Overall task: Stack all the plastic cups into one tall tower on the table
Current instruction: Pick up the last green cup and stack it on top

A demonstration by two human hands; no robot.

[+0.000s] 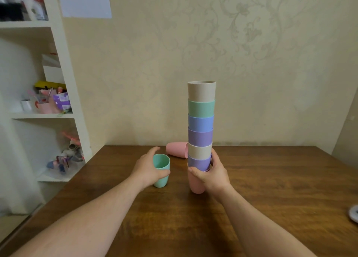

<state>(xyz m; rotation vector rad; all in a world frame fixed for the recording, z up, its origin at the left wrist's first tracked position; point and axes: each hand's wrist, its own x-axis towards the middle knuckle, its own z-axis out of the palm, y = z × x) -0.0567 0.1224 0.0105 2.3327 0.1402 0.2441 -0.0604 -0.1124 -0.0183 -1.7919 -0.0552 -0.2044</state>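
Observation:
A tower of several nested plastic cups (201, 121) stands upright near the middle of the wooden table (271, 189), with a beige cup on top and a pink cup at its base. My right hand (210, 174) is wrapped around the lower cups of the tower. A single green cup (161, 164) stands upright to the left of the tower, and my left hand (148, 168) curls around its left side, thumb across its front. A pink cup (176, 149) lies on its side behind them, near the wall.
White shelves (64, 78) with boxes and small clutter stand to the left of the table. The patterned wall runs along the table's far edge. A white round object (354, 213) sits at the table's right edge.

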